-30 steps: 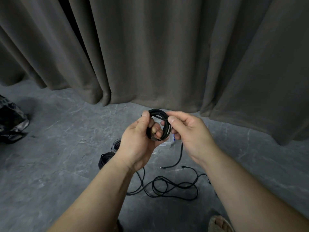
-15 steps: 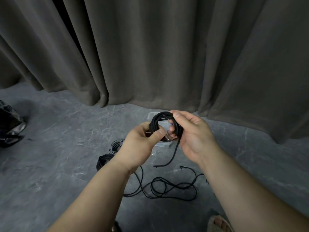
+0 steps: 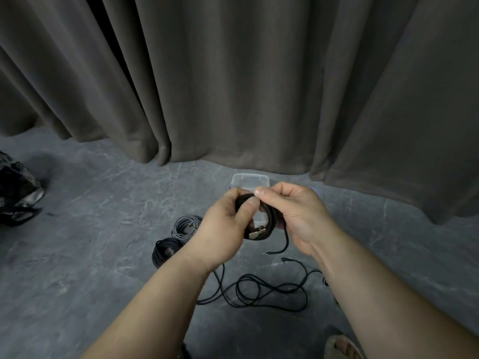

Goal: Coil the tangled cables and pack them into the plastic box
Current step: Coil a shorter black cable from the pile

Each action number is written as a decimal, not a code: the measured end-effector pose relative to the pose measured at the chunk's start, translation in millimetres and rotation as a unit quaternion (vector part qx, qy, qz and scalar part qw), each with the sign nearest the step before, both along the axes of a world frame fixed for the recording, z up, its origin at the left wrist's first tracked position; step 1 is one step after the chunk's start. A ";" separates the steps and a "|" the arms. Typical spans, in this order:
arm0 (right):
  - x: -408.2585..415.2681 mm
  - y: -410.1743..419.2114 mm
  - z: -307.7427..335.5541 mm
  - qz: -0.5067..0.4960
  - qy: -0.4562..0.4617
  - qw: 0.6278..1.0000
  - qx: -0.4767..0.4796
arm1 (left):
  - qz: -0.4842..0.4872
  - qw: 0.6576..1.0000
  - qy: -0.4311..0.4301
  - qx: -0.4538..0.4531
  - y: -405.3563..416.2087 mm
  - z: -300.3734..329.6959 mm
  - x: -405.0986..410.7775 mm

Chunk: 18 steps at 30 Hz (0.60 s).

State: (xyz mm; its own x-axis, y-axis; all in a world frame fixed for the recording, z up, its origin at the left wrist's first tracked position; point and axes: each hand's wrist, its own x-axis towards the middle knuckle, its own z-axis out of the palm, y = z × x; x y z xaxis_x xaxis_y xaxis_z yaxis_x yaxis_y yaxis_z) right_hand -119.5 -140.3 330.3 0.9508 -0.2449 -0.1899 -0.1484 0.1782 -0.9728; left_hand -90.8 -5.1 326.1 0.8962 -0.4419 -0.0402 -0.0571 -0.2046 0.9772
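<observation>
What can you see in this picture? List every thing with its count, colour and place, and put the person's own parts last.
Coiled cable in hand: one, black, held between both hands, short tail with a plug hanging down.
Loose cable: one tangle, black, on the floor under the forearms.
Grey coil: one, grey, on the floor left of the hands.
Black coil: one, black, on the floor just in front of the grey coil.
Plastic box: one, clear, on the floor by the curtain, partly behind the hands.
Curtain: one, dark grey-brown, hanging across the back.
Dark bundle: one, black, far left; unclear what.
Floor: grey, stone-patterned.
Left hand: one, gripping the coil.
Right hand: one, pinching the coil.
</observation>
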 end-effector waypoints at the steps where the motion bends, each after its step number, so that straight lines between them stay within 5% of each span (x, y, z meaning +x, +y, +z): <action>1: 0.0 -0.4 -0.2 0.003 0.012 1.000 -0.007 | 0.006 1.000 -0.015 0.006 0.3 0.1 0.0; 8: 6.1 -21.2 -5.4 -0.055 0.038 0.997 -0.036 | 0.142 0.988 -0.009 -0.052 6.1 3.2 7.7; 11: 3.4 -29.7 -13.1 -0.061 0.059 0.973 -0.213 | 0.186 0.980 0.010 -0.077 9.2 4.2 11.8; 15: 0.1 -37.2 -18.0 -0.097 0.083 0.861 -0.492 | 0.174 0.982 0.016 -0.070 9.5 3.1 11.1; 17: 1.6 -38.7 -17.2 -0.121 0.092 0.826 -0.543 | 0.156 0.985 0.013 -0.067 9.7 1.7 10.6; 18: 3.5 -38.5 -16.5 -0.130 0.087 0.841 -0.517 | 0.145 0.987 0.010 -0.063 9.9 1.1 10.2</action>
